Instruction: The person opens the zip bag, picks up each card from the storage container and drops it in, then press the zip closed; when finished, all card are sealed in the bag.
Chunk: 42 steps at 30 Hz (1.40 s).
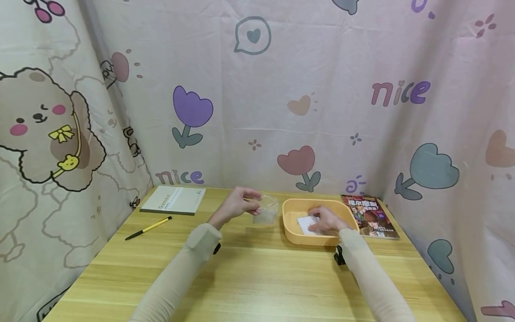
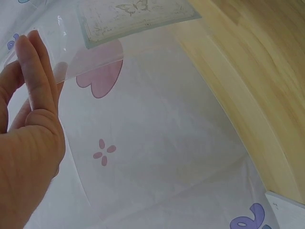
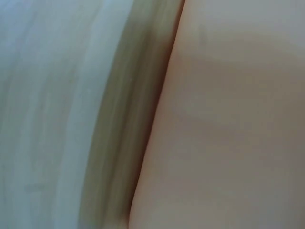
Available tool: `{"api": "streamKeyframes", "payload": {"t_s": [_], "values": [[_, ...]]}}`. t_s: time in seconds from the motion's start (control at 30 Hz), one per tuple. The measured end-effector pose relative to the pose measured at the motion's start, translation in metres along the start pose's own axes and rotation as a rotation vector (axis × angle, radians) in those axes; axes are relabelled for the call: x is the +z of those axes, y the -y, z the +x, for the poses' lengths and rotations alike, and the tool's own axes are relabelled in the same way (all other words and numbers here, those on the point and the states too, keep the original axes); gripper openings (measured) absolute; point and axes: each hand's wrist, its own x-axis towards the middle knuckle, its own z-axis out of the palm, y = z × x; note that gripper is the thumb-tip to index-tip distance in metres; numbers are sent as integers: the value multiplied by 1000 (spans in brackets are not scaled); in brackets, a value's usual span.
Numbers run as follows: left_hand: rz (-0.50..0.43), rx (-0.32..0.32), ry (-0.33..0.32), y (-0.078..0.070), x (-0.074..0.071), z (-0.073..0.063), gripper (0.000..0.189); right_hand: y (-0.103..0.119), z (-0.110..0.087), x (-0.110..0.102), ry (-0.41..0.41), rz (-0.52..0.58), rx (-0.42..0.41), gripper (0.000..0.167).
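Observation:
My left hand (image 1: 239, 206) is raised over the table, left of the orange-yellow plastic box (image 1: 310, 240). Between its thumb and fingers it pinches the edge of a clear plastic bag (image 1: 264, 216). In the left wrist view, a pale card (image 2: 138, 17) with a butterfly print shows through the bag near the fingers (image 2: 35, 71). My right hand (image 1: 327, 220) reaches into the box over its front right side. Its fingers and thumb grip a flat white packet (image 1: 304, 223) inside the box. The right wrist view has only blurred close surfaces, with that hand's fingers hidden.
A colourful magazine (image 1: 372, 216) lies right of the box, partly behind it. At the back left is a white book (image 1: 175, 200), with a yellow and black pen (image 1: 149, 228) in front of it. A patterned curtain (image 1: 241, 112) hangs behind the wooden table (image 1: 257, 277).

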Motion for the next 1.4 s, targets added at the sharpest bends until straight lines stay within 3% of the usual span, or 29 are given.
{"api": "streamKeyframes", "payload": {"t_s": [0.17,0.37,0.67,1.03,1.23,1.4], "values": [[-1,0,3,-1,0,0,38,0,-4,-3,-39,-19,-9,58],[4,4,8,-1,-1,0,38,3,-5,-3,-40,30,111,58],[10,0,8,0,-1,1,38,5,-6,-2,-46,54,133,59],[17,3,14,0,-2,1,39,-3,-5,-2,-115,57,83,52],[4,9,17,0,-3,1,39,-5,-6,-5,-122,198,11,46],[-2,8,15,0,-2,1,39,-4,-9,-9,-126,232,32,43]]}}
